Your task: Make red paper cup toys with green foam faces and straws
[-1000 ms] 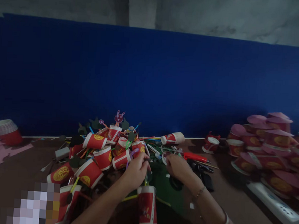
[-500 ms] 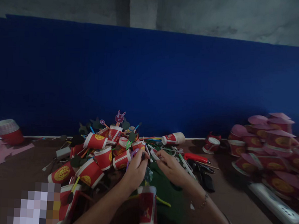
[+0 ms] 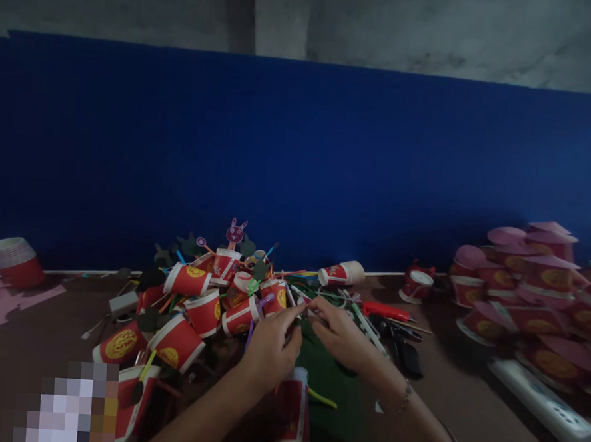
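Note:
My left hand (image 3: 272,345) is closed, fingers curled above a red and white paper cup (image 3: 293,414); whatever they hold is hidden. My right hand (image 3: 336,331) pinches a small whitish strip (image 3: 306,302), its fingertips meeting those of my left hand. The cup below stands near the front with a yellow stem (image 3: 322,399) sticking out to its right. Just left of my hands lies a heap of similar decorated cups (image 3: 204,312), with a purple strip (image 3: 261,304) beside my left fingers.
A rabbit-face cutout (image 3: 234,233) tops the heap. Right of my hands lie a red-handled tool (image 3: 387,311) and black scissors-like handles (image 3: 407,351). Pink-topped cups (image 3: 546,296) and a power strip (image 3: 548,396) occupy the right. Stacked cups (image 3: 12,264) stand far left.
My left hand has turned over and moved slightly right and down, its fingers now touching my right hand's. The white strip in my right fingers is now mostly covered.

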`<move>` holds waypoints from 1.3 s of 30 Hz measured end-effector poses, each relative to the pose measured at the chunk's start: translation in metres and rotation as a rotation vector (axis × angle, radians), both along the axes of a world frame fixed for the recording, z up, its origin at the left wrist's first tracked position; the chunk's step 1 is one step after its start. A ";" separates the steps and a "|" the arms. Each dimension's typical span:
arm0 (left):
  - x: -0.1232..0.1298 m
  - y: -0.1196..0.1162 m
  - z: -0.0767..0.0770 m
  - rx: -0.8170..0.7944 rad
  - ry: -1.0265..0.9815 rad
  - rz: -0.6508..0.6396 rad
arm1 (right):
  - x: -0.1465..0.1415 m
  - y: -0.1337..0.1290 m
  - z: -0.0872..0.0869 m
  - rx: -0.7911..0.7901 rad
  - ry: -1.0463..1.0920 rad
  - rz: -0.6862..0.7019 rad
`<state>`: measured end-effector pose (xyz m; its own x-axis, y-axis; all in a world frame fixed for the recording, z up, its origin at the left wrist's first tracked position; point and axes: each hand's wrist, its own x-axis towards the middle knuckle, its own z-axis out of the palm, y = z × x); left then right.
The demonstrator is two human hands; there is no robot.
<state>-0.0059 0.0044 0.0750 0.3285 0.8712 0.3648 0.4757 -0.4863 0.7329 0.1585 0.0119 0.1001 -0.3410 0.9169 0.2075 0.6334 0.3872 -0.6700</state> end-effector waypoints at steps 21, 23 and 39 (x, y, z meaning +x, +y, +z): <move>0.003 0.009 -0.007 -0.238 -0.424 0.031 | -0.009 -0.007 -0.007 0.143 -0.026 -0.021; 0.003 0.008 -0.006 -0.240 -0.445 0.012 | -0.010 -0.007 -0.006 0.145 -0.002 -0.024; 0.003 0.001 0.004 -0.286 -0.718 -0.043 | -0.021 -0.005 -0.009 -0.100 0.425 -0.083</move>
<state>-0.0034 0.0052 0.0791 0.1321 0.9554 0.2640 -0.1790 -0.2390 0.9544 0.1379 0.0066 0.0913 -0.1688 0.9603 0.2223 0.3200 0.2667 -0.9091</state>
